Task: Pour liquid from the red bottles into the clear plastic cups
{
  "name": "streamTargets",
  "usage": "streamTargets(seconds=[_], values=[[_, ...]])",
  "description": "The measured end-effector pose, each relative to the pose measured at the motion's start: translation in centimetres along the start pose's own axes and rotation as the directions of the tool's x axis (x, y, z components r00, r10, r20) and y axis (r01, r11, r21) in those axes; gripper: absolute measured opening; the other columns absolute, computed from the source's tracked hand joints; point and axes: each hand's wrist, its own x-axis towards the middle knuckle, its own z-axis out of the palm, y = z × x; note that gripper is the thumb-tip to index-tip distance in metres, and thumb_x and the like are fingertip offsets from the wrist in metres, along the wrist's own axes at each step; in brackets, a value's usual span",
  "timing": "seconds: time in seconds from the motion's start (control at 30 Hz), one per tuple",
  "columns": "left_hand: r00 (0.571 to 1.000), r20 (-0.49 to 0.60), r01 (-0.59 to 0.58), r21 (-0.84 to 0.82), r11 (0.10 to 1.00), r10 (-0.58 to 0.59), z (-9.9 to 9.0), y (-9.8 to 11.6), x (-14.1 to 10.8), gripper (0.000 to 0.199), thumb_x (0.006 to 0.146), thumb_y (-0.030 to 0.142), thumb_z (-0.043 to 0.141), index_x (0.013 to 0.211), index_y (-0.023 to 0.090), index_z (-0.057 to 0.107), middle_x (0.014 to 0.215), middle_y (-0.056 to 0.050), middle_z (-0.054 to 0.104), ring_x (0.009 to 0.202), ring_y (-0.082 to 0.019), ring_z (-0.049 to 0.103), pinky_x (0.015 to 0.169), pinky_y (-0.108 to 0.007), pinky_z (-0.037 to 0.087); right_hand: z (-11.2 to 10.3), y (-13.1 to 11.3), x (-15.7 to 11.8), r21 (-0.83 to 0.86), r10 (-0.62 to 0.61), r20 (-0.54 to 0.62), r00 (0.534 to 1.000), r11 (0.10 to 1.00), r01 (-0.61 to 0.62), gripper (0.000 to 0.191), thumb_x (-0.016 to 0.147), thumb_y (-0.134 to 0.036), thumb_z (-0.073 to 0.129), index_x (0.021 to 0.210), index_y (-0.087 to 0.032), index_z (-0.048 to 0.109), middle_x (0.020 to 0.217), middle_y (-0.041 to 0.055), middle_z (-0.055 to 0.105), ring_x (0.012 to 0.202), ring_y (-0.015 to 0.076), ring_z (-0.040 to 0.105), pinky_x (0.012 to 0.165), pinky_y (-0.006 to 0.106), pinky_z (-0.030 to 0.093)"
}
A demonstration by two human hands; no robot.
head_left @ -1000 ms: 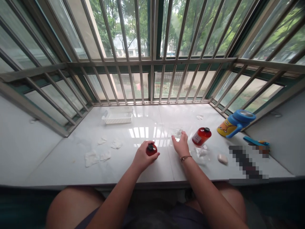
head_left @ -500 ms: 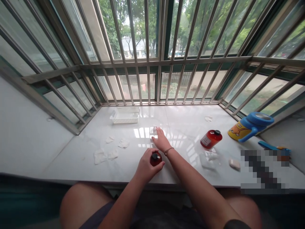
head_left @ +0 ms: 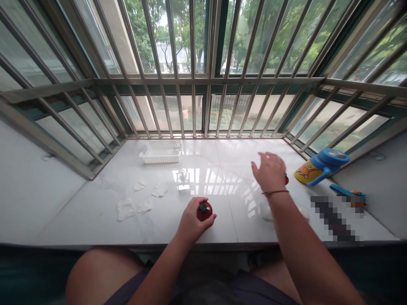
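My left hand [head_left: 193, 220] is wrapped around a small dark-red bottle [head_left: 206, 213] with a black cap, upright near the front edge of the white counter. Fingers apart and holding nothing I can see, my right hand [head_left: 271, 170] is over the right side. Behind it shows only a sliver of a second red bottle [head_left: 286, 180]; whether they touch I cannot tell. Left of centre stands a clear, glass-like container [head_left: 183, 182], hard to make out against the reflections. A transparent item [head_left: 267, 212] and a pale object [head_left: 304, 213] are partly covered by my right forearm.
A white plastic basket [head_left: 161, 152] sits at the back left. Several crumpled white tissue pieces [head_left: 126, 209] lie on the left. To the right are a blue-and-yellow cup [head_left: 321, 166], a blue tool-like item [head_left: 341, 190] and a pixelated patch. Metal bars [head_left: 210, 80] enclose the counter.
My right hand has swung right, from beside the clear container to the second red bottle, which it now mostly hides. My left hand still holds its bottle. The view has shifted slightly.
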Motion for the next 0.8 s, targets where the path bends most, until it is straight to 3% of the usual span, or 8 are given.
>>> streamTargets(seconds=[0.03,0.1,0.23,0.37,0.5,0.63,0.7,0.8], values=[[1.0,-0.003,0.0,0.0,1.0,0.0,0.0,0.0,0.0,0.048,0.083,0.028,0.085,0.127,0.028,0.065,0.124,-0.006,0.07,0.114,-0.027,0.07,0.1,-0.044,0.061,-0.8,2.1,0.6,-0.144,0.169,0.042,0.985,0.976,-0.161,0.062,0.102,-0.05,0.058,0.153,-0.016,0.052,0.156,0.0266,0.049,0.15,0.0468,0.039,0.12,0.068,0.033],[1.0,-0.013,-0.003,0.001,1.0,0.003,0.0,0.1,-0.1,0.048,0.083,0.028,0.085,0.126,0.028,0.065,0.124,-0.006,0.071,0.114,-0.027,0.071,0.099,-0.043,0.061,-1.8,5.5,1.5,-0.212,0.324,0.096,0.941,0.931,-0.299,0.064,0.095,-0.052,0.067,0.138,-0.005,0.062,0.134,0.0362,0.06,0.129,0.053,0.058,0.102,0.068,0.046],[1.0,-0.02,-0.001,-0.002,1.0,0.001,0.0,0.0,-0.1,0.048,0.083,0.027,0.085,0.126,0.027,0.066,0.124,-0.006,0.071,0.114,-0.027,0.07,0.101,-0.044,0.061,-1.5,7.5,1.8,-0.197,0.358,0.338,0.87,0.931,-0.306,0.049,0.094,-0.051,0.069,0.121,-0.01,0.067,0.108,0.0264,0.072,0.104,0.0399,0.071,0.086,0.048,0.055],[1.0,-0.02,0.004,-0.001,1.0,-0.004,0.1,-0.1,-0.2,0.048,0.082,0.028,0.085,0.126,0.027,0.066,0.124,-0.007,0.07,0.116,-0.028,0.069,0.103,-0.045,0.06,1.0,3.7,0.9,-0.076,0.249,0.328,0.911,0.969,-0.237,0.056,0.098,-0.057,0.063,0.129,-0.01,0.06,0.117,0.0254,0.071,0.105,0.0372,0.072,0.087,0.045,0.055],[1.0,-0.023,0.006,0.002,1.0,-0.006,0.2,-0.1,-0.1,0.047,0.082,0.028,0.085,0.126,0.026,0.066,0.124,-0.007,0.07,0.116,-0.028,0.069,0.104,-0.045,0.058,4.3,-3.4,-0.6,0.136,0.055,0.335,0.941,0.985,-0.106,0.067,0.099,-0.062,0.063,0.143,-0.013,0.053,0.128,0.0239,0.071,0.108,0.0354,0.073,0.089,0.043,0.056],[0.999,-0.034,-0.013,0.009,1.0,0.014,0.3,-0.2,0.0,0.047,0.082,0.028,0.085,0.125,0.026,0.066,0.123,-0.007,0.071,0.116,-0.029,0.069,0.104,-0.045,0.058,6.3,-9.4,-2.1,0.347,-0.184,0.318,0.93,0.936,0.067,0.084,0.098,-0.067,0.063,0.16,-0.014,0.042,0.146,0.0223,0.065,0.124,0.034,0.07,0.101,0.042,0.055],[0.999,-0.036,-0.014,0.008,1.0,0.015,0.4,-0.2,-0.1,0.048,0.082,0.027,0.085,0.125,0.026,0.066,0.123,-0.007,0.071,0.116,-0.029,0.07,0.103,-0.045,0.058,6.0,-10.2,-2.8,0.401,-0.259,0.273,0.926,0.906,0.135,0.086,0.1,-0.069,0.059,0.164,-0.014,0.039,0.157,0.0216,0.057,0.138,0.0341,0.062,0.11,0.043,0.052],[0.999,-0.049,0.003,0.0,1.0,-0.003,0.8,-0.4,-0.2,0.048,0.082,0.027,0.086,0.126,0.026,0.065,0.126,-0.007,0.07,0.118,-0.028,0.069,0.106,-0.045,0.057,4.3,-8.1,-4.1,0.423,-0.303,0.195,0.933,0.884,0.199,0.072,0.105,-0.064,0.05,0.158,-0.015,0.05,0.158,0.0201,0.056,0.145,0.0354,0.054,0.12,0.049,0.045]])
